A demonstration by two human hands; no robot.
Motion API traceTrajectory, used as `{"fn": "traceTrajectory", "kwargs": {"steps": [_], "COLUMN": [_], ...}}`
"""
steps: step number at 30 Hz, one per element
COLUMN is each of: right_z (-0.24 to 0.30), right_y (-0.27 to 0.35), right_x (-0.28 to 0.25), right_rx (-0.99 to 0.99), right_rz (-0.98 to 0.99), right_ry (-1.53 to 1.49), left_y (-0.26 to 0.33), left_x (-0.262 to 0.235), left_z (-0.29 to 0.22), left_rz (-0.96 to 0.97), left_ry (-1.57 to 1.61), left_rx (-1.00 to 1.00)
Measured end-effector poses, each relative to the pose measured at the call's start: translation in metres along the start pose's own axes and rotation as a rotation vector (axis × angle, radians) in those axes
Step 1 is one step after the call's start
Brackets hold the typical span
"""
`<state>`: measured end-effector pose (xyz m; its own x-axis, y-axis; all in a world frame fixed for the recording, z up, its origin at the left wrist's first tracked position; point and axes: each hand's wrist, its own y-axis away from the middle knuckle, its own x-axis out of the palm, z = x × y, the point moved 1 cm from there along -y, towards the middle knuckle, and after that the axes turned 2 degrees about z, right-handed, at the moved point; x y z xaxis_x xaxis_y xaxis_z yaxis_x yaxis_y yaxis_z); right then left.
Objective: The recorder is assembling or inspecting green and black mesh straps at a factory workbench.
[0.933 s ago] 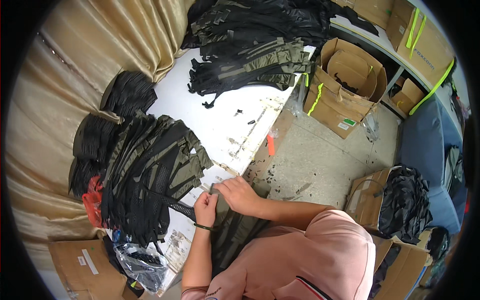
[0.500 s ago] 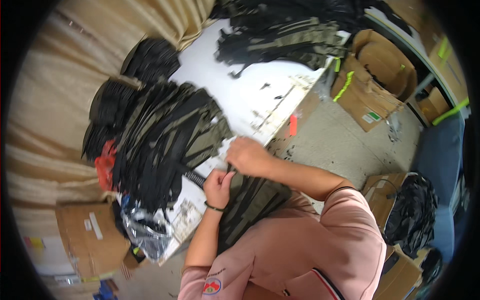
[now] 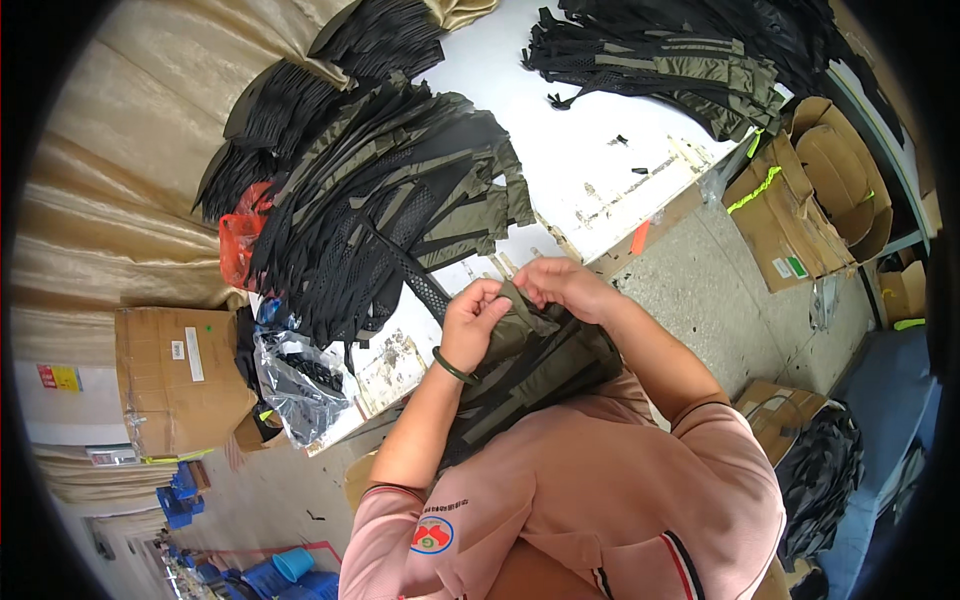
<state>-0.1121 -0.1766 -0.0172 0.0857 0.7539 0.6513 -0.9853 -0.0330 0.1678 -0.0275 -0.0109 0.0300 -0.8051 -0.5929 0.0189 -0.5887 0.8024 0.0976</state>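
Observation:
My left hand pinches the edge of an olive fabric piece at the table's near edge. Across from it, my right hand has its fingers closed on the top of the same piece; its fingertips are partly hidden by the cloth. More olive and black fabric strips lie over my lap below both hands. Beyond my left hand, a large fanned pile of olive, black and mesh fabric pieces covers much of the white table. One mesh strip runs from the pile toward my left wrist.
Stacked black pieces and a red plastic bag sit by the curtain. Another fabric heap lies on the far table. Cardboard boxes stand left; an open carton stands right. A clear bag hangs at the corner.
The view has shifted, so the table sits further up and right. Both hands have come up with an olive piece now showing between them; earlier the held part was mostly hidden.

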Motion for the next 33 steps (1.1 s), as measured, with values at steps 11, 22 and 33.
{"fn": "traceTrajectory", "kwargs": {"steps": [11,22,33], "right_z": [-0.011,0.037,0.043], "right_y": [0.016,0.007,-0.005], "right_x": [0.028,0.019,0.031], "right_rx": [0.074,-0.514,-0.428], "right_rz": [0.118,-0.346,-0.228], "right_ry": [-0.41,0.327,0.578], "left_y": [0.003,0.007,0.016], "left_x": [-0.015,-0.015,-0.01], "left_z": [0.007,-0.014,-0.036], "left_rz": [-0.04,-0.025,0.043], "left_ry": [0.193,-0.091,0.032], "left_rx": [0.077,-0.28,-0.243]}}
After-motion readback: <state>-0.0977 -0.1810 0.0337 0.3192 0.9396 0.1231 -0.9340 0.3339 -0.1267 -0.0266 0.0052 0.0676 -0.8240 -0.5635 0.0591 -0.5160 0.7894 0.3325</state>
